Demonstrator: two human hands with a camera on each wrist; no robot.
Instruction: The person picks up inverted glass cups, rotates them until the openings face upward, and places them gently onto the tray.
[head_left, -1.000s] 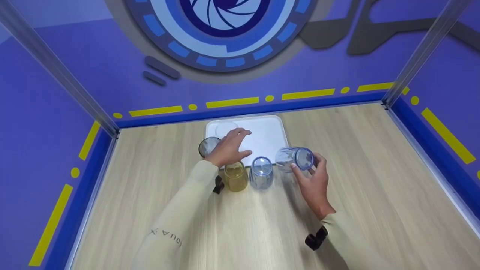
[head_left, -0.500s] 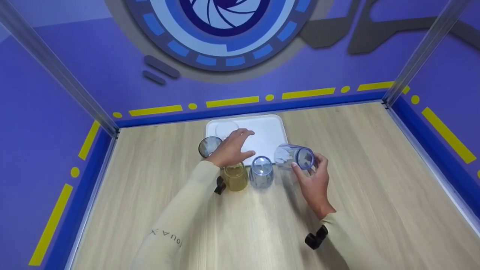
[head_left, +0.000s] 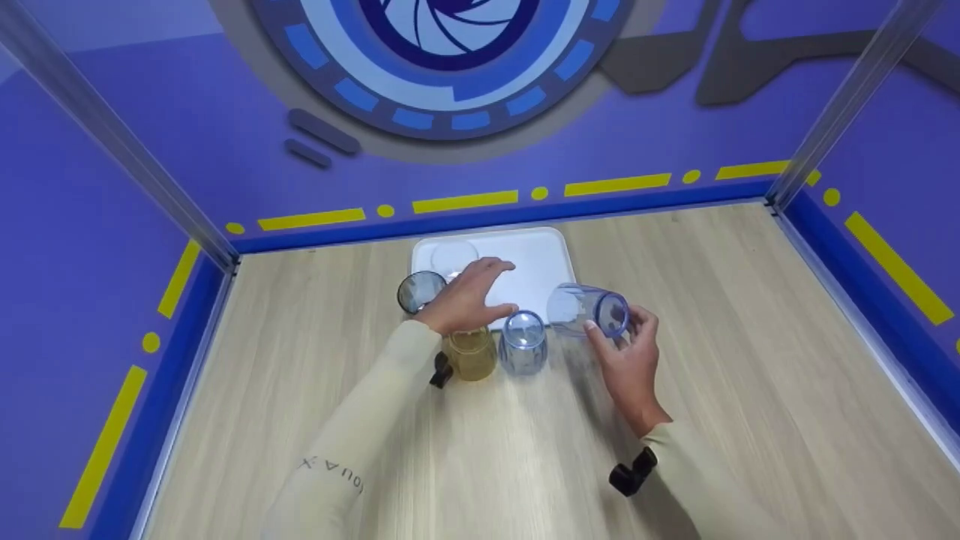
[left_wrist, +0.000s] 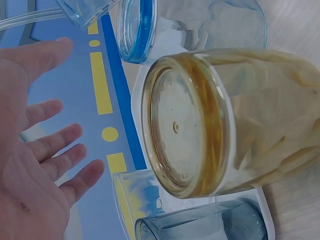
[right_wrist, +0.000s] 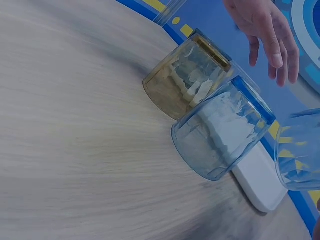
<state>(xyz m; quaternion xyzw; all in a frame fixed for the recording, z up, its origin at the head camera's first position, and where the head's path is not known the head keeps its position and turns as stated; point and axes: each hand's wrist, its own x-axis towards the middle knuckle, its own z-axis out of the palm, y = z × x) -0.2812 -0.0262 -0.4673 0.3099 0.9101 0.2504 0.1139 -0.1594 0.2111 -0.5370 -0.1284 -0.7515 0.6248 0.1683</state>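
Blue-tinted glass (head_left: 574,309), pinched near its base by the right hand (head_left: 630,360), swings slightly toward ten o'clock at the tray's (head_left: 536,259) four-o'clock corner, still being handled; the left hand (head_left: 466,298), fingers spread, edges nearer.

One glass (head_left: 474,364) just left of another glass (head_left: 523,356), both before the tray (head_left: 536,262) on the table (head_left: 735,337)

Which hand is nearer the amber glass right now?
Left. The left hand hovers above and just beyond the amber glass. The right hand is farther off, to the right past the upside-down blue glass, holding a tilted pale glass.
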